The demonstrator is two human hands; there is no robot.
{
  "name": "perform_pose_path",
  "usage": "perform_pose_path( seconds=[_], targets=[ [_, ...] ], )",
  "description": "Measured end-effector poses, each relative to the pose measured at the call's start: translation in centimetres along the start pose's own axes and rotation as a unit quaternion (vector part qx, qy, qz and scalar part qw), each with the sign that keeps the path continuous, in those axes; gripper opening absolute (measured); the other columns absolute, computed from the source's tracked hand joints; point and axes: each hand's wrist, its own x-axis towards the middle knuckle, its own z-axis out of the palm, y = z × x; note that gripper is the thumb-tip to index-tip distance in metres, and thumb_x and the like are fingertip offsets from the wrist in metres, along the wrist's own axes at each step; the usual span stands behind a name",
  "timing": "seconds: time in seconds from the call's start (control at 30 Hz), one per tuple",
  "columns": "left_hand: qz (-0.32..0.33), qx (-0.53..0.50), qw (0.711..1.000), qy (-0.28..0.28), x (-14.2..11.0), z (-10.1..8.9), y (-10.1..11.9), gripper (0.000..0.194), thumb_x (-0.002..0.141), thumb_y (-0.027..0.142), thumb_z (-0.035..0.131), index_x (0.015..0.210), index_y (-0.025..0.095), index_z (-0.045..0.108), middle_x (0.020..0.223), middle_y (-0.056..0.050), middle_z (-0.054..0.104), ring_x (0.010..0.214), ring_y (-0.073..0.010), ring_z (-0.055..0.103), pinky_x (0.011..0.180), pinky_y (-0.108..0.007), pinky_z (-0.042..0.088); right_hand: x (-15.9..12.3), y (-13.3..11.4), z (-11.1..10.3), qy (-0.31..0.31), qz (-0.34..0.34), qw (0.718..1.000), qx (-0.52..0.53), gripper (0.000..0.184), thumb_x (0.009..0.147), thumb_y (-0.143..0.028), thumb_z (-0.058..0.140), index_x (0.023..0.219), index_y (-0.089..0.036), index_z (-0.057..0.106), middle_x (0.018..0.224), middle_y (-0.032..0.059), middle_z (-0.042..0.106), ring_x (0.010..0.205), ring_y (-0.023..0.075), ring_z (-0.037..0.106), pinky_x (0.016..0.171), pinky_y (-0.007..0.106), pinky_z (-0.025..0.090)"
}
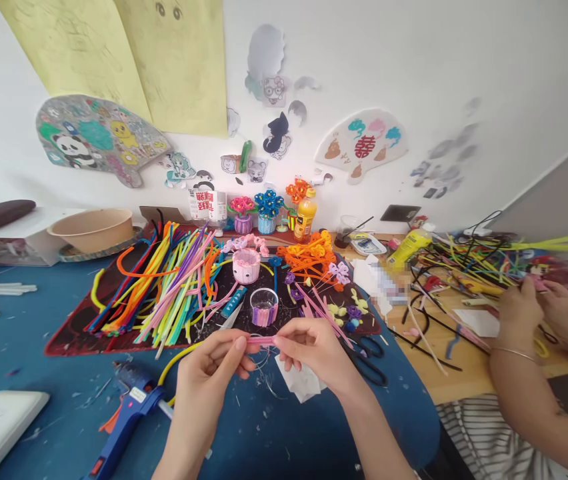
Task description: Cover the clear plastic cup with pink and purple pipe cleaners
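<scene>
Pinching short pink strip (261,341), likely pipe cleaner: one end between left hand (214,363) thumb and index, other end in right hand (309,350) the same way. Held up over worktop (324,433), just in front of middle of mat (71,337) front edge. Could slip or kink if pulling unevenly on so light a pinch. Just past hands, near same mat edge: clear cup (264,316), part lined in purple and pink; could tip if pushing forward. Below right hand, white paper (298,380). By mat's front right corner, scissors (368,363); possible snag if swinging right wrist outward. Toward worktop's front edge, left of left wrist: blue glue gun (137,400); likely bump if dropping forearm, burn if hot, heat not tellable. Across mat's left half, loose pipe cleaners (179,280). Beyond worktop's right edge, co-worker's hands (519,310) at wooden table (429,380).
</scene>
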Motion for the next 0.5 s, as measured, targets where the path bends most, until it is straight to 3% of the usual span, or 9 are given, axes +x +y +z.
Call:
perform_pose_path(
  seconds=[0.3, 0.4, 0.5],
  targets=[
    [0.008, 0.013, 0.999, 0.048, 0.0, -0.33, 0.05, 0.028, 0.065, 0.038, 0.085, 0.078, 0.015, 0.076, 0.065, -0.004, 0.075, 0.057, -0.0147, 0.068, 0.056, -0.02, 0.056, -0.02, -0.27, 0.31, -0.002, -0.002, 1.0, 0.015, 0.036, 0.066, -0.046, 0.087, 0.073, -0.014, 0.071, 0.057, 0.0006, 0.067, 0.046, 0.0104, 0.059, 0.042, 0.019, 0.042],
    [0.017, 0.052, 0.997, 0.06, -0.15, -0.2, 0.15, 0.029, 0.068, 0.041, 0.081, 0.08, 0.016, 0.075, 0.065, -0.004, 0.075, 0.058, -0.017, 0.068, 0.057, -0.024, 0.058, -0.1, -0.41, 0.48, 0.003, -0.005, 1.0, 0.006, 0.036, 0.066, -0.046, 0.087, 0.074, -0.014, 0.071, 0.057, 0.0004, 0.067, 0.046, 0.0105, 0.059, 0.043, 0.019, 0.043],
    [0.031, 0.14, 0.987, 0.07, -0.65, -0.91, 0.44, 0.035, 0.076, 0.048, 0.072, 0.093, 0.018, 0.074, 0.074, -0.005, 0.077, 0.066, -0.0206, 0.072, 0.064, -0.028, 0.059, -0.09, -0.35, 0.47, 0.014, -0.012, 1.0, 0.002, 0.035, 0.07, -0.047, 0.084, 0.074, -0.015, 0.071, 0.057, 0.0005, 0.067, 0.047, 0.0106, 0.059, 0.043, 0.02, 0.043]
  ],
)
